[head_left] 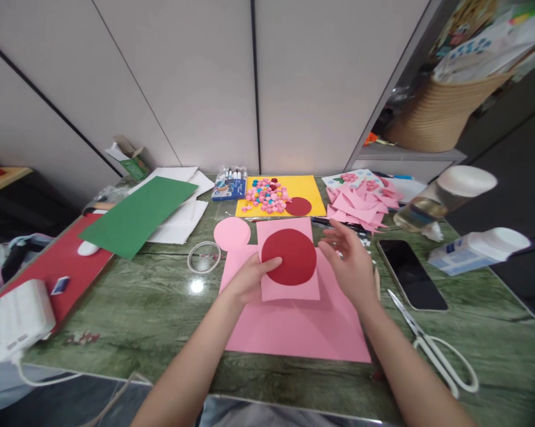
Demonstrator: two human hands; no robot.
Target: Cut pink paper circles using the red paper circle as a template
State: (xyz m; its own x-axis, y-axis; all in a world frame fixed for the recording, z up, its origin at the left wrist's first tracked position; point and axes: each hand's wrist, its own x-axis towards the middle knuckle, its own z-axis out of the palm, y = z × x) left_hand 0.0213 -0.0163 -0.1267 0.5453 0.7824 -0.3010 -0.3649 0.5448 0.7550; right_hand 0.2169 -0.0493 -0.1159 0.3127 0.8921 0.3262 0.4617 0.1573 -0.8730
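Observation:
My left hand (250,277) grips a small pink paper sheet (289,293) by its left edge, its thumb pressing a dark red paper circle (292,258) flat against the sheet. Just to the right of that sheet, my right hand (345,258) is raised with fingers apart and nothing in them. Beneath both lies a larger pink sheet (298,335) on the green table. Pink paper circles (232,233) and a white ring (204,257) rest left of my left hand. White-handled scissors (427,343) lie to the right of my right forearm.
Small pink, blue and red pieces (267,196) and another red circle (298,206) lie on yellow paper (317,193). Folded pink papers (359,201), a phone (412,273), and bottles (445,196) occupy the right side. Green paper (138,216) and a white power bank (22,317) are left.

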